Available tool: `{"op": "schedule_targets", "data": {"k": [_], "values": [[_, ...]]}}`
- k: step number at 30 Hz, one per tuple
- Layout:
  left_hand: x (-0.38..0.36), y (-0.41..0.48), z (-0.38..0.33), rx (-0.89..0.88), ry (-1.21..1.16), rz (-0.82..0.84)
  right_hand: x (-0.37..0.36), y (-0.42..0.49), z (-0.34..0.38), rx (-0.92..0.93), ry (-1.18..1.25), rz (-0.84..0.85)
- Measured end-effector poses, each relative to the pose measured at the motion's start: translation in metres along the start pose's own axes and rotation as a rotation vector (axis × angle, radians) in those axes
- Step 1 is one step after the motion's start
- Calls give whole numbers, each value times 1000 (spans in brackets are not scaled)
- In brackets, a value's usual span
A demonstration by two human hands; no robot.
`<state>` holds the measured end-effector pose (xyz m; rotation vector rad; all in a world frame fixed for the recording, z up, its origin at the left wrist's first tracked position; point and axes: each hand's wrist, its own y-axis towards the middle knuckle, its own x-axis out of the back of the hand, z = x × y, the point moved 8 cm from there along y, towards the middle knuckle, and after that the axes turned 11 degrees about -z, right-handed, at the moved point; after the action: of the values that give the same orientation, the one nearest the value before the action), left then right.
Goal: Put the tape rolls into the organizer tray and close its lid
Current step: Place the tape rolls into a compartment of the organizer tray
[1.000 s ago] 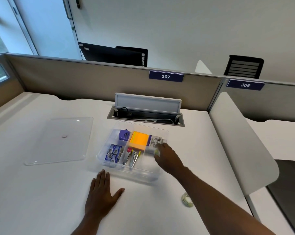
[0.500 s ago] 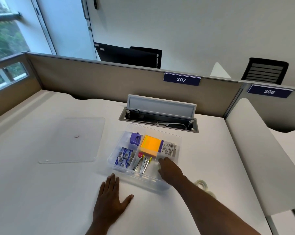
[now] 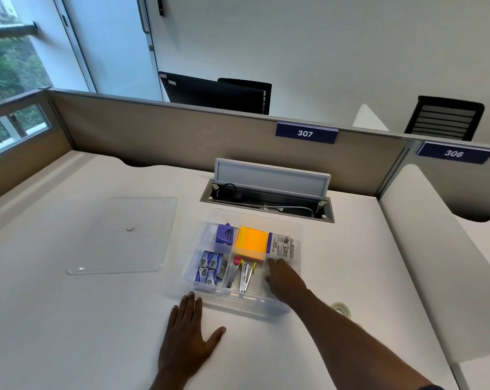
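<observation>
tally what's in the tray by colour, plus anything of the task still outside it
Purple item: 1
Orange pad: 1
White labelled pack: 1
Blue boxes: about 4
Staplers: 2
Outside: tape roll: 1; lid: 1
Total: about 11

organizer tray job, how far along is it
Done: nothing certain. In hand: the right hand is inside the organizer tray, near-right compartment, its grip hidden. The left hand lies flat on the desk. Left: one tape roll sits outside beside the forearm, and the lid lies off to the tray's left.
</observation>
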<state>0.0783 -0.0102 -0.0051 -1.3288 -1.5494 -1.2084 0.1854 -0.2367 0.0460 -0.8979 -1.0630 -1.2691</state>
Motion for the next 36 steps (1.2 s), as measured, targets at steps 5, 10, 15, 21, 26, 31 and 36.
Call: {"op": "schedule_targets", "data": {"k": [5, 10, 15, 21, 26, 31, 36], "values": [[-3, -1, 1, 4, 10, 31, 55, -8, -10, -82, 4, -416], [-4, 1, 2, -8, 25, 56, 75, -36, -81, -510, -21, -406], [-5, 0, 3, -4, 21, 67, 49, -77, -131, -746, -144, -40], [-6, 1, 2, -8, 10, 83, 31, -100, -120, -583, -139, -25], [-7, 2, 3, -8, 13, 87, 40, -90, -94, -435, -221, -195], [-5, 2, 2, -15, 15, 81, 83, -49, -52, -341, -4, -364], [-5, 2, 2, -13, 21, 84, 78, -17, -16, -193, 86, -158]]}}
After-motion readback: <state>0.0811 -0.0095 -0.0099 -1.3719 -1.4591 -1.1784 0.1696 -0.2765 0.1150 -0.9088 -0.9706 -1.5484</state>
